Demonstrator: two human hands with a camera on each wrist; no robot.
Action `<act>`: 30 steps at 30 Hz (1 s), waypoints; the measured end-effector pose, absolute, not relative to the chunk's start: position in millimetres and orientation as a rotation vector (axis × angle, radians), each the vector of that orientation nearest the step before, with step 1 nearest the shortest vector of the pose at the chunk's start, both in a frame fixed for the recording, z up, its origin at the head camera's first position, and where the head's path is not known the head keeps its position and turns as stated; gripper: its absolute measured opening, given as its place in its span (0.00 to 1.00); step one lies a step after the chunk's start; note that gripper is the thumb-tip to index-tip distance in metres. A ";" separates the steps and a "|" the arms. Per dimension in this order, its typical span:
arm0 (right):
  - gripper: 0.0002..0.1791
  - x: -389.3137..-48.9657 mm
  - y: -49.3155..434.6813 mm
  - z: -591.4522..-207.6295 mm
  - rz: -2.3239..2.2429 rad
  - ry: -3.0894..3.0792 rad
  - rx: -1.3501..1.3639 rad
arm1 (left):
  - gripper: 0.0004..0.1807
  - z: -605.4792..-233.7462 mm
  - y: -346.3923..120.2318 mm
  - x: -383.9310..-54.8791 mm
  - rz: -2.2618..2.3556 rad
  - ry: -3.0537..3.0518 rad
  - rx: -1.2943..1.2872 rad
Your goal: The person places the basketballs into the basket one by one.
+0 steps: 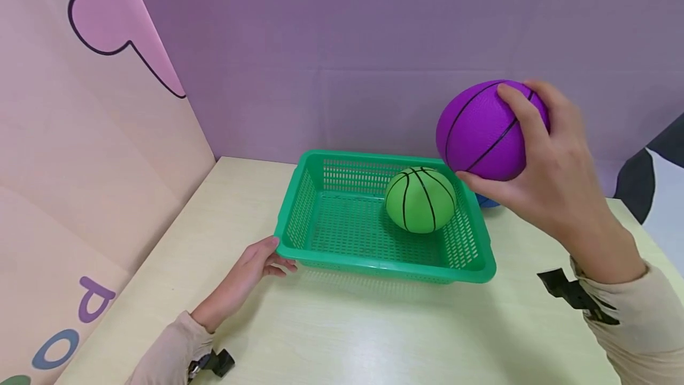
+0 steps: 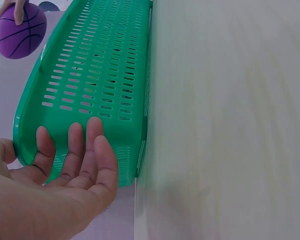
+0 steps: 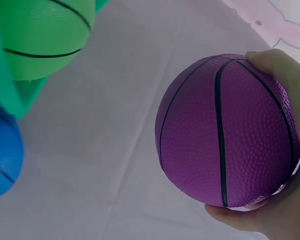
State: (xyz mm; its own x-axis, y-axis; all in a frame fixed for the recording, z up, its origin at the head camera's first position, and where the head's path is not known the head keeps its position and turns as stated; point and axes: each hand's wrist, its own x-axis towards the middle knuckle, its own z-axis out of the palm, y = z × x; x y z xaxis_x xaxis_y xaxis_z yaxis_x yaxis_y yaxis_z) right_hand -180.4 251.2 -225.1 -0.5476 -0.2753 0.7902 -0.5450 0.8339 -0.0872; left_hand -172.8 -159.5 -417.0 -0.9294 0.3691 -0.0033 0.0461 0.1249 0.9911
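Note:
In the head view my right hand point(image 1: 561, 159) holds a purple toy basketball point(image 1: 486, 129) up above the right end of a green plastic basket point(image 1: 374, 265). Thumb and fingers spread around the ball in the right wrist view. At the basket's near left corner is my left hand point(image 1: 259, 260), its thumb at the rim and its bent fingers against the outer wall in the left wrist view. A light green ball point(image 1: 421, 201) sits inside the basket, toward the right. Mostly hidden behind the basket's right side is a blue ball point(image 3: 2, 150).
The basket stands on a pale wooden table point(image 1: 342, 325). A purple backdrop point(image 1: 347, 46) rises behind it, and a printed pale panel point(image 1: 107, 165) borders the table on the left. At the far right is a black and white shape point(image 1: 641, 183).

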 end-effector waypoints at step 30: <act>0.57 -218.8 185.1 -227.2 0.378 -2.291 0.847 | 0.29 -419.5 -156.0 -173.7 1.882 2.142 0.425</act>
